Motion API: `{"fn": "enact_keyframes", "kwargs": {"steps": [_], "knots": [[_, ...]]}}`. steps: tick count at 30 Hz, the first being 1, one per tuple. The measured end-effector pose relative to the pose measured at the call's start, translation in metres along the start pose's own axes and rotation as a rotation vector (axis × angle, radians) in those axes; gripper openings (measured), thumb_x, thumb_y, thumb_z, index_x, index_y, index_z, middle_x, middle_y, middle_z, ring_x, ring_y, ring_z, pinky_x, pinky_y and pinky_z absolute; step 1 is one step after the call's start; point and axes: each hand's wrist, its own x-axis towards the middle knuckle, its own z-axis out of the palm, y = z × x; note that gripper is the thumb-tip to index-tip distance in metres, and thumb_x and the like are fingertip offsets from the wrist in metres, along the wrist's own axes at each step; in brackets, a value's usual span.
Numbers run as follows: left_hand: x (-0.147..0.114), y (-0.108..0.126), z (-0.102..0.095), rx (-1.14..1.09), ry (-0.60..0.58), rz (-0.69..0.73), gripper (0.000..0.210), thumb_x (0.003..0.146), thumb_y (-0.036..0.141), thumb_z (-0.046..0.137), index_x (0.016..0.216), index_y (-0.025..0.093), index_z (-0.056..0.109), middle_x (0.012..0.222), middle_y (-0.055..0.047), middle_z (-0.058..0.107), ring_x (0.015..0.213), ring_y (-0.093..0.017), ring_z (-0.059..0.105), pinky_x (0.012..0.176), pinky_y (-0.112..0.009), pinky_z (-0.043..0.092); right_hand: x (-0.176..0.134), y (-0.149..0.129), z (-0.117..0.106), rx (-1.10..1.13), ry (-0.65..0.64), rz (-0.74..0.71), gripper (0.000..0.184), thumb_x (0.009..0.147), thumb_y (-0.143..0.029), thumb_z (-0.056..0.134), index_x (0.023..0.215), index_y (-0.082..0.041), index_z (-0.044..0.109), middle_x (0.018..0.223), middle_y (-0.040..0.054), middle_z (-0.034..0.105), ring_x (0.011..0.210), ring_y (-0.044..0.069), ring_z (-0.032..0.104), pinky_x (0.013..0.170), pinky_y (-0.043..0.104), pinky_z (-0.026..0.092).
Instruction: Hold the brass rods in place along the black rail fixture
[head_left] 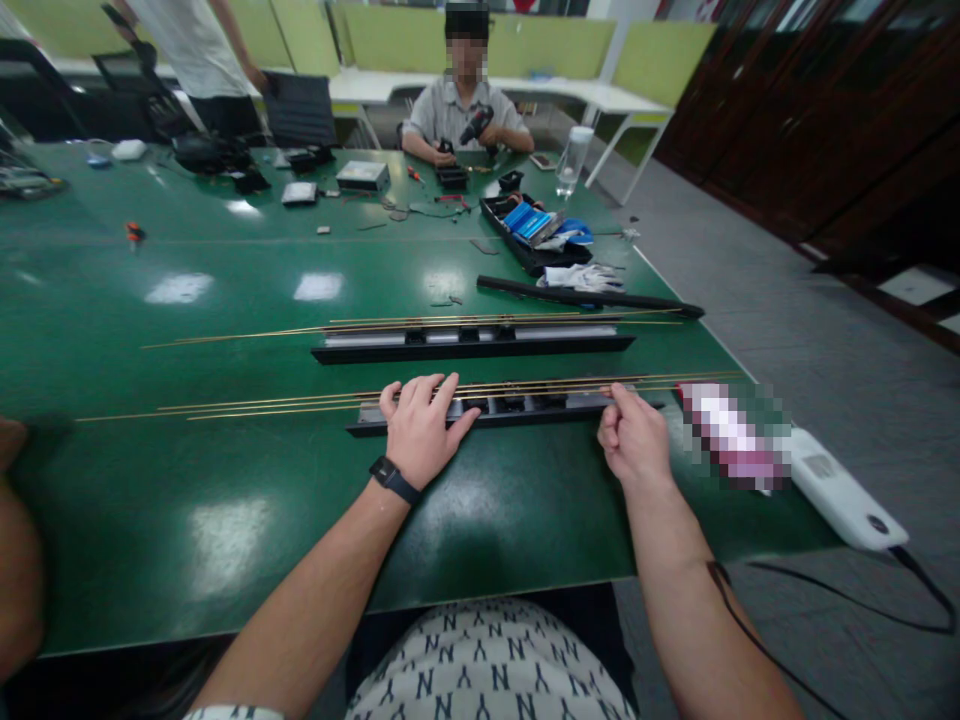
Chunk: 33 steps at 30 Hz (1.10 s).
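My left hand (421, 432) lies with fingers spread across a long black-and-silver rail (555, 416) on the table. Several thin brass-coloured rods (525, 389) run lengthwise over this rail, reaching well past its left end and under my left fingers. At the rail's right end, my right hand (636, 435) is closed, index finger and thumb pinched at the rods with the other fingers curled. Black blocks sit inside the rail's channel. Just beyond lies a second, similar rail (472, 351), with more thin rods along its far side.
A green table (247, 470) carries a black tube (585, 296), gloves (581, 277) and a black tray (517, 240). At right are a blurred pink package (727, 440) and a white corded device (847, 490). A person (465, 110) opposite holds a drill; another person's arm (19, 570) is at left.
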Motion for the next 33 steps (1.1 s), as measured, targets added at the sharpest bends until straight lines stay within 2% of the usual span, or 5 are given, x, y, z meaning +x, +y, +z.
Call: {"fn": "enact_keyframes", "kwargs": {"steps": [5,10,17,25,33], "knots": [[0.0000,0.0011,-0.0006,-0.007,-0.001,-0.007,0.049,0.098,0.055,0.060,0.138,0.027,0.064,0.134,-0.012,0.070,0.126,-0.032,0.060,0.115,-0.056,0.027,0.0001,0.0032,-0.0006,-0.031,-0.020,-0.010,0.038,0.077,-0.051,0.085,0.085,-0.018,0.068,0.047,-0.0067,0.054,0.026,0.005,0.034,0.024,0.016,0.023],[0.0002,0.0011,-0.0010,-0.007,-0.007,-0.006,0.049,0.099,0.055,0.059,0.138,0.026,0.064,0.134,-0.013,0.069,0.126,-0.032,0.060,0.115,-0.056,0.026,0.0007,0.0059,-0.0005,-0.069,-0.059,0.007,0.041,0.074,-0.052,0.088,0.085,-0.018,0.069,0.046,-0.0069,0.053,0.027,0.004,0.034,0.025,0.014,0.023],[-0.0004,-0.0005,-0.0001,-0.002,-0.004,-0.001,0.049,0.099,0.055,0.059,0.138,0.025,0.064,0.134,-0.013,0.069,0.127,-0.032,0.060,0.115,-0.056,0.026,0.0014,0.0012,-0.0011,-0.001,0.027,-0.020,0.038,0.076,-0.050,0.087,0.086,-0.017,0.071,0.045,-0.0076,0.052,0.027,0.004,0.034,0.025,0.015,0.023],[0.0001,0.0006,-0.0008,-0.002,-0.008,-0.007,0.049,0.099,0.054,0.060,0.138,0.026,0.064,0.135,-0.013,0.070,0.127,-0.032,0.060,0.114,-0.057,0.027,-0.0014,0.0032,0.0005,-0.071,-0.070,0.025,0.040,0.075,-0.051,0.088,0.086,-0.017,0.070,0.046,-0.0064,0.053,0.027,0.004,0.035,0.025,0.014,0.024],[-0.0003,0.0002,-0.0006,-0.005,-0.007,-0.009,0.048,0.098,0.054,0.061,0.138,0.026,0.065,0.134,-0.012,0.070,0.127,-0.032,0.060,0.115,-0.056,0.027,0.0012,-0.0007,-0.0024,0.000,0.020,-0.009,0.032,0.079,-0.045,0.085,0.086,-0.018,0.069,0.047,-0.0070,0.052,0.026,0.005,0.035,0.025,0.015,0.024]]}}
